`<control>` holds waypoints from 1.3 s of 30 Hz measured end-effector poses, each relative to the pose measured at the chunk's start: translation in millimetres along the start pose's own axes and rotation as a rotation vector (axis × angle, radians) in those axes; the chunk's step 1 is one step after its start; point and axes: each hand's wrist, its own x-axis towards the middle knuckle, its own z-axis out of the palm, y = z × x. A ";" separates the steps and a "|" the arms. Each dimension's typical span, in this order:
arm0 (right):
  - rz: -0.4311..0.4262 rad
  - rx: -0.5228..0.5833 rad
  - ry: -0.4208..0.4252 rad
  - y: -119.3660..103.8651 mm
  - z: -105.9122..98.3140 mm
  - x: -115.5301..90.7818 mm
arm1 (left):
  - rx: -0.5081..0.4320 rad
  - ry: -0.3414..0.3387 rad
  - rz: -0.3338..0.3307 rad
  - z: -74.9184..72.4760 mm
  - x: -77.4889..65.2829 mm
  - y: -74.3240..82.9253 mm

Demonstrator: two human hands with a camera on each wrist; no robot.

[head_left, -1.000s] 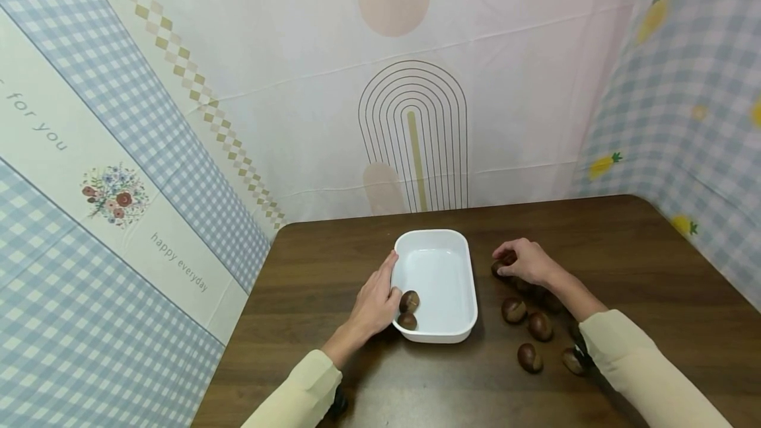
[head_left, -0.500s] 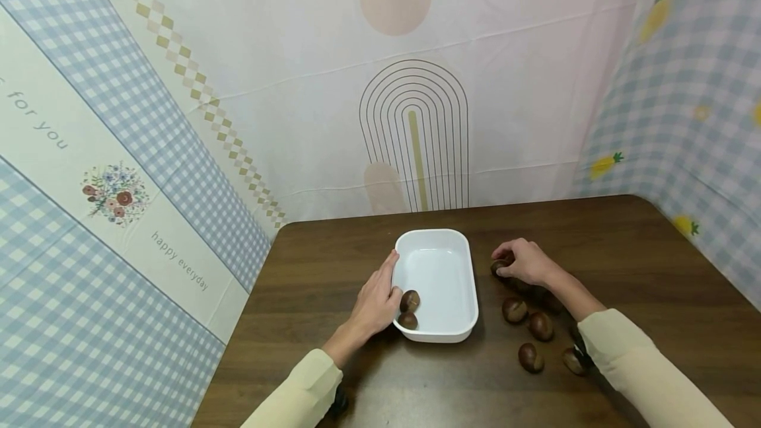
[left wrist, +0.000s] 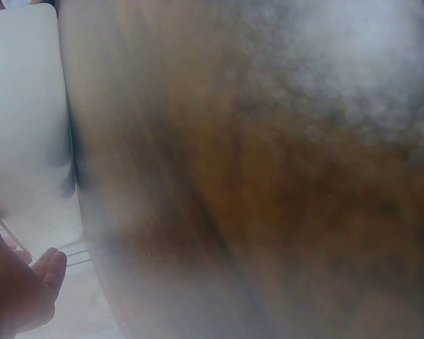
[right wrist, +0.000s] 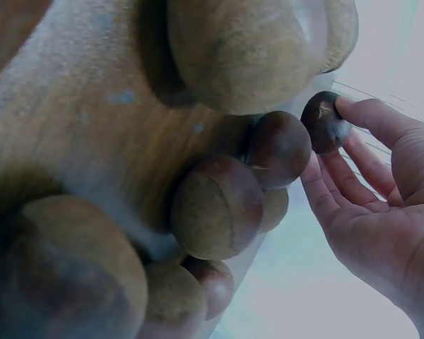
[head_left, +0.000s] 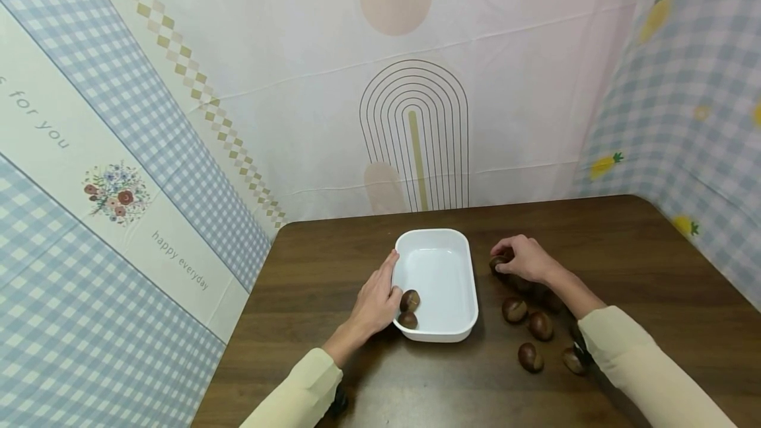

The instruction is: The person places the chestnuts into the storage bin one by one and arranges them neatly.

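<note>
A white rectangular baking dish (head_left: 436, 283) sits on the wooden table, with two chestnuts (head_left: 409, 300) against its left wall. My left hand (head_left: 374, 297) holds that left side, fingers along the outer wall and thumb at the rim; the left wrist view shows part of the hand (left wrist: 21, 289) beside the white dish wall (left wrist: 28, 127). To the right of the dish, my right hand (head_left: 523, 261) pinches a dark brown chestnut (right wrist: 325, 122) between thumb and fingertips. Several more chestnuts (head_left: 514, 310) lie under and in front of this hand, some hidden by the forearm.
The brown table (head_left: 333, 249) runs back to a white patterned cloth (head_left: 297, 137). Blue checked cloth (head_left: 684, 150) hangs at the right, and more at the left. One chestnut (head_left: 574, 360) lies beside the right sleeve (head_left: 630, 355).
My right hand, with the chestnut between its fingertips, has shifted very slightly up and to the left. The left hand and the dish stay in place.
</note>
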 end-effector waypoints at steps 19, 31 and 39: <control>-0.065 -0.018 0.114 -20.4 -14.4 24.4 | 0.002 0.002 -0.004 -1.3 0.4 3.5; -0.093 0.059 0.116 -56.6 -4.7 46.4 | 0.005 0.015 0.003 0.6 0.3 1.9; -0.135 0.063 0.074 -76.3 17.6 56.0 | 0.003 0.016 -0.001 0.9 1.1 1.6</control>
